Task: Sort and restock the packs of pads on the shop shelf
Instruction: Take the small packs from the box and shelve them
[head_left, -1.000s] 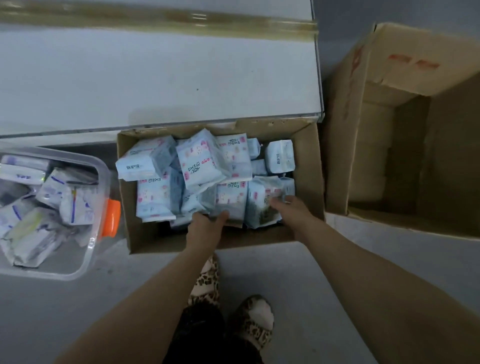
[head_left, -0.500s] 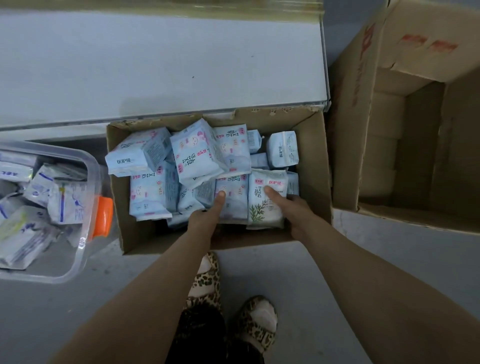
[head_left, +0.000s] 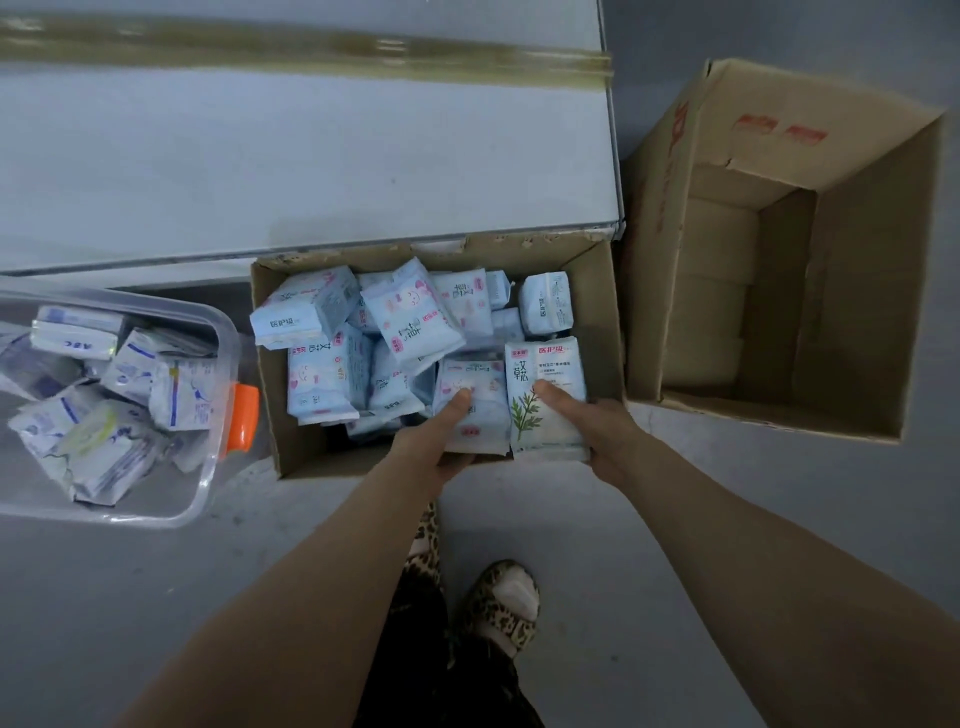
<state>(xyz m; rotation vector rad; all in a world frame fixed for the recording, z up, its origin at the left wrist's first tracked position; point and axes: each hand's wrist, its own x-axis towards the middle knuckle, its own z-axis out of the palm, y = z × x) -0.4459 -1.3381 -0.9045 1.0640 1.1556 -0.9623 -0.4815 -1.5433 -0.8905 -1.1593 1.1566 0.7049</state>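
An open cardboard box (head_left: 270, 374) on the floor holds several pale blue and white packs of pads (head_left: 405, 322), piled loosely. My left hand (head_left: 441, 436) grips a pale blue pack with pink marks (head_left: 480, 410) at the box's near edge, thumb on top. Beside it my right hand (head_left: 597, 431) grips a white pack with a green plant print (head_left: 540, 364), thumb on its face. Both packs are raised a little above the box's front wall. The white shelf (head_left: 311, 156) lies bare just beyond the box.
A clear plastic tub (head_left: 208, 499) with an orange latch stands at the left, holding several other white and blue packs. A large open cardboard box (head_left: 857, 291) stands at the right. My feet in leopard-print slippers (head_left: 504, 603) stand on the grey floor below the box.
Both hands have closed on a pack each and drawn them up and toward me, from among the pile to the box's near edge.
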